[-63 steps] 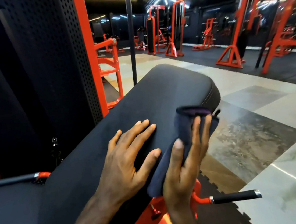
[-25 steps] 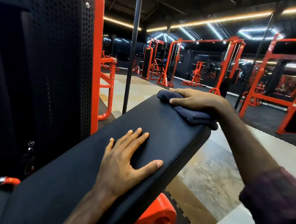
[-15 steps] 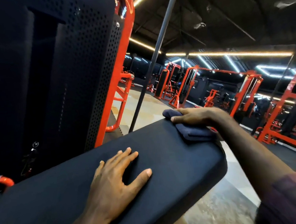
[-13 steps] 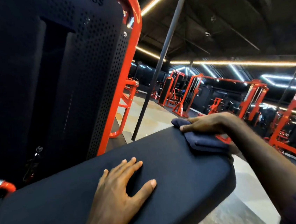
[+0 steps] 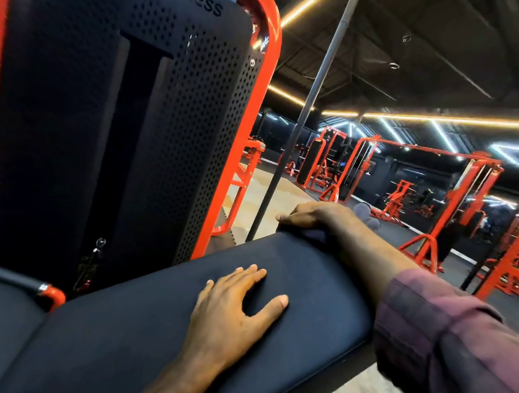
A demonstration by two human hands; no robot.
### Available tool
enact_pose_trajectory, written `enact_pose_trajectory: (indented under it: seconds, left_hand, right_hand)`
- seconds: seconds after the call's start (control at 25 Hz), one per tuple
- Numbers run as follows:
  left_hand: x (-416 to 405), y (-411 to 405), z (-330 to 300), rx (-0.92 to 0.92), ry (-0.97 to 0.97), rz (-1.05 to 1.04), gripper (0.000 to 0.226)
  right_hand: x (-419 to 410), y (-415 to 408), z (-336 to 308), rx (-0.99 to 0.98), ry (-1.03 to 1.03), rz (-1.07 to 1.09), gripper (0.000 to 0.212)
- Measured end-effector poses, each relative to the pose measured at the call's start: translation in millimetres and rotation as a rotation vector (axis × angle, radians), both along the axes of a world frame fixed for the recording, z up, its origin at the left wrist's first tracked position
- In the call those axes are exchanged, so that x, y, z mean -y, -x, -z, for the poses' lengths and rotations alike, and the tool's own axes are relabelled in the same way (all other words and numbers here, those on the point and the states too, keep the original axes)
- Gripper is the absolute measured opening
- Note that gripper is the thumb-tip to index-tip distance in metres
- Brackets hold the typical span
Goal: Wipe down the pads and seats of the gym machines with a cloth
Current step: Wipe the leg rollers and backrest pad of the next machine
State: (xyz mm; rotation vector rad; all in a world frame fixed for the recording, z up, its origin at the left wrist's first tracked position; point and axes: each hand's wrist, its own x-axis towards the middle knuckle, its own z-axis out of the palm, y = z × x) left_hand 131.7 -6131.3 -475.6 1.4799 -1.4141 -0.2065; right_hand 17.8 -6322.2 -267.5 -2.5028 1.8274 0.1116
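A long black padded bench pad (image 5: 131,331) slopes across the lower view. My left hand (image 5: 231,308) lies flat on its middle, fingers spread and straight. My right hand (image 5: 313,218) reaches over the pad's far end and presses the dark blue cloth (image 5: 367,215) against that edge. The cloth is mostly hidden under the hand and wrist; only a bit shows to the right of the wrist.
A tall black perforated weight-stack shroud (image 5: 154,121) in an orange frame (image 5: 266,77) stands close behind the pad. A slanted grey pole (image 5: 313,85) rises beyond it. Several orange machines (image 5: 442,183) fill the far gym floor. Another black seat pad (image 5: 5,316) lies at left.
My right hand has slid the cloth further over the pad's far end, so less cloth shows. My view has tilted upward. My left hand stays flat on the pad.
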Motion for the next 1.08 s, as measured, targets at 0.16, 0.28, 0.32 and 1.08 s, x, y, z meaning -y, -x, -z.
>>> enact_pose_trajectory:
  seconds: [0.16,0.28,0.32,1.08]
  left_hand:
    - [-2,-13,8,0.052,-0.034,0.003,0.08]
    - [0,-16,12,0.086,-0.043,-0.039,0.082]
    - [0,-15,12,0.102,-0.056,-0.041,0.082]
    - [-62,-84,69,0.152,-0.216,-0.087,0.068]
  right_hand:
    - [1,-16,-9,-0.089,-0.121,0.129,0.056]
    - [-13,-46,26,-0.125,-0.056,-0.028,0.042]
    - [-17,-50,36,-0.083,-0.059,-0.022,0.043]
    - [-39,-122,104,-0.042,-0.046,-0.142,0.04]
